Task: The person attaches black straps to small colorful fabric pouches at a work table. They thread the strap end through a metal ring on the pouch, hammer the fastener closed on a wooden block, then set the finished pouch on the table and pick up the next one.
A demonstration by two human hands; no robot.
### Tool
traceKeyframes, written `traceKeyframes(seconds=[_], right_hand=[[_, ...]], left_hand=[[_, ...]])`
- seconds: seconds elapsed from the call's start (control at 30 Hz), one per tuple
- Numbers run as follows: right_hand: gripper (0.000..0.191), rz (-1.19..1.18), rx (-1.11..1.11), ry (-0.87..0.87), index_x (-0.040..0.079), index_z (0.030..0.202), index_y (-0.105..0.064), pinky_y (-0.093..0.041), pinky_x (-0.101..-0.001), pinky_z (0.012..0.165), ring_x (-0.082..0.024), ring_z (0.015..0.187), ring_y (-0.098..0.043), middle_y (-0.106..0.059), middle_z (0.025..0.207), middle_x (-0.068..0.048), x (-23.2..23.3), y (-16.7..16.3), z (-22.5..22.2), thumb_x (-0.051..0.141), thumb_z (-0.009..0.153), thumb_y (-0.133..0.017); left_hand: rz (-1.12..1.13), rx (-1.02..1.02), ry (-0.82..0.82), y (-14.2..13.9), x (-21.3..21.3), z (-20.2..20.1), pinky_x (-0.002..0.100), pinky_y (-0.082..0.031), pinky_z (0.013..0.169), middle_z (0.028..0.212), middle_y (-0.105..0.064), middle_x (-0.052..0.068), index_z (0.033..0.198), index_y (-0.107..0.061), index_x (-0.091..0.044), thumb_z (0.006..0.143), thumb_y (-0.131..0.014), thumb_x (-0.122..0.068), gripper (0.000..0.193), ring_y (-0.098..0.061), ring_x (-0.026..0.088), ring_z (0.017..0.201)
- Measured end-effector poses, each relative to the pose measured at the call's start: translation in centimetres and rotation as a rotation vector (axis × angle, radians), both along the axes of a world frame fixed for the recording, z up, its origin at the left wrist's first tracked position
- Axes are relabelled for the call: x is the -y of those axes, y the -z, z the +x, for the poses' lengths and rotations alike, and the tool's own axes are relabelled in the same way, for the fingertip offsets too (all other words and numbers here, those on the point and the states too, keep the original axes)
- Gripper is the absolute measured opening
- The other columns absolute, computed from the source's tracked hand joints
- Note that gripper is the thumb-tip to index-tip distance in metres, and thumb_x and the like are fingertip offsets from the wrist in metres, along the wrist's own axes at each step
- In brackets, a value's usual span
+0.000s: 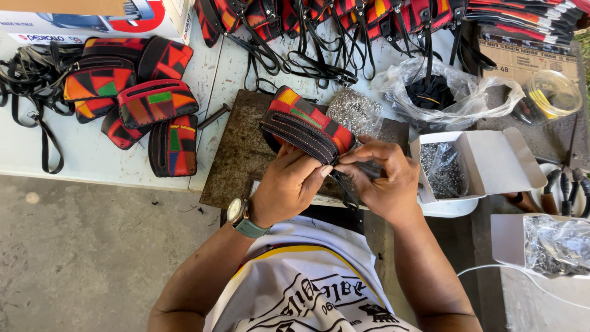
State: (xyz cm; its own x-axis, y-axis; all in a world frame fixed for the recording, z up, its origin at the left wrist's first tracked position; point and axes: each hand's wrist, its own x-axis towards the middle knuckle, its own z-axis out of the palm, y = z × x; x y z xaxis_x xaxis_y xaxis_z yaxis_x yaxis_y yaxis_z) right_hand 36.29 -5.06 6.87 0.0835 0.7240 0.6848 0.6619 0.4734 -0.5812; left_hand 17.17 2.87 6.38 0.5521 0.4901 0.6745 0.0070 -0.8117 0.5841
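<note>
Head view: both hands work a strap end onto one colourful pouch [305,124].
Left hand [287,184] grips the pouch's zip edge; right hand [382,178] pinches the black strap [344,187]; finished pouches [138,98] lie far left, more strapped ones [344,24] beyond.

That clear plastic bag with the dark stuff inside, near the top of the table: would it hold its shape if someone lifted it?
Probably not. The plastic bag looks thin and crumpled, so it would likely sag and fold around its dark contents. Its open, loose mouth suggests things could spill if it tipped. It seems light, and a push would probably slide it over the table.
</note>
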Motion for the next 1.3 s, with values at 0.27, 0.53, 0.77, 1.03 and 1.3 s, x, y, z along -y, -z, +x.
traceKeyframes(seconds=[0.27, 0.53, 0.77, 1.03, 1.3], right_hand=[[0.035, -0.016, 0.147, -0.022, 0.005, 0.107, -0.067, -0.061, -0.0332, 0.089, -0.025, 0.107, -0.074, -0.071, 0.116, -0.010, 0.5, -1.6, 0.6, 0.008, 0.080, -0.090], [0.020, 0.138, 0.207, -0.011, 0.004, 0.098, -0.074, -0.062, -0.0380, 0.094, -0.027, 0.105, -0.073, -0.068, 0.114, -0.010, 0.5, -0.7, -0.4, -0.003, 0.082, -0.084], [0.016, -0.013, 0.116, -0.085, 0.003, 0.097, -0.073, -0.059, -0.0349, 0.090, -0.026, 0.107, -0.072, -0.067, 0.117, -0.010, 0.6, -0.6, 0.1, 0.000, 0.085, -0.083], [0.017, -0.048, 0.055, -0.110, 0.003, 0.096, -0.072, -0.059, -0.0340, 0.090, -0.025, 0.105, -0.072, -0.069, 0.114, -0.009, 0.5, -0.7, 0.5, 0.001, 0.084, -0.083], [0.017, -0.106, 0.036, -0.134, 0.004, 0.096, -0.073, -0.059, -0.0331, 0.090, -0.024, 0.104, -0.073, -0.071, 0.114, -0.009, 0.4, -1.1, 0.6, 0.002, 0.084, -0.084]], left_hand=[[-0.058, 0.050, 0.017, -0.2, 0.4, 0.4, 0.044, -0.053, 0.092, 0.109, -0.069, 0.015, 0.114, -0.066, -0.003, 0.099, -0.067, -0.006, 0.015, -0.066, 0.037, 0.106], [-0.152, 0.123, 0.011, -0.4, 0.7, 0.8, 0.040, -0.056, 0.081, 0.099, -0.070, 0.013, 0.102, -0.065, -0.002, 0.097, -0.069, -0.003, 0.006, -0.070, 0.033, 0.093], [-0.215, 0.121, -0.007, -0.3, 0.9, 0.7, 0.038, -0.056, 0.077, 0.097, -0.070, 0.013, 0.099, -0.065, -0.001, 0.097, -0.070, -0.005, 0.006, -0.071, 0.031, 0.088], [-0.096, 0.104, 0.008, -0.3, 0.7, 0.6, 0.040, -0.056, 0.081, 0.104, -0.070, 0.013, 0.104, -0.066, -0.002, 0.098, -0.070, -0.005, 0.008, -0.070, 0.033, 0.097], [-0.111, 0.077, 0.008, 0.0, 0.7, 0.4, 0.041, -0.056, 0.080, 0.104, -0.070, 0.013, 0.106, -0.067, -0.002, 0.097, -0.071, -0.006, 0.010, -0.069, 0.033, 0.095]])
